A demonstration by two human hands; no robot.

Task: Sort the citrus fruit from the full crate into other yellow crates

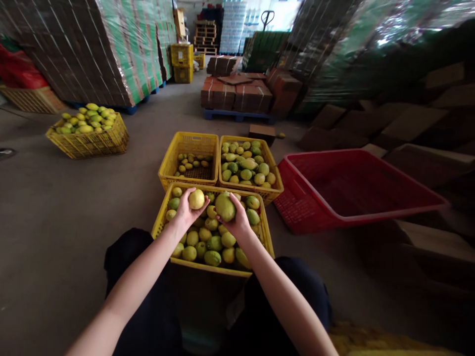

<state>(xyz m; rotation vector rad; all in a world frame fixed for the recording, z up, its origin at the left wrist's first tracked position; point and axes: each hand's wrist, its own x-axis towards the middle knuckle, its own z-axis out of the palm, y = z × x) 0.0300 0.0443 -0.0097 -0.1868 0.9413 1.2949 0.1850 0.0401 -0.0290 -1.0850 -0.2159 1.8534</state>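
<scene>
My left hand [187,206] holds a pale yellow lemon [196,199] over the near yellow crate [211,270]. To the right of it, my right hand [238,220] has its fingers around a larger green lemon [225,206]. Yellow and green lemons [211,243] fill much of the near crate beneath both hands. Directly behind stand two more yellow crates. The back left crate [166,165] has a few small lemons [191,160] at its bottom, while the back right crate [278,184] is well filled with lemons [245,163].
A red plastic basket [297,198] stands at the right, beside flattened cardboard boxes [401,118]. Off to the left is a yellow crate [89,143] heaped with lemons. Bundled cartons [233,94] sit on a blue pallet [237,116] ahead, between tall wrapped stacks.
</scene>
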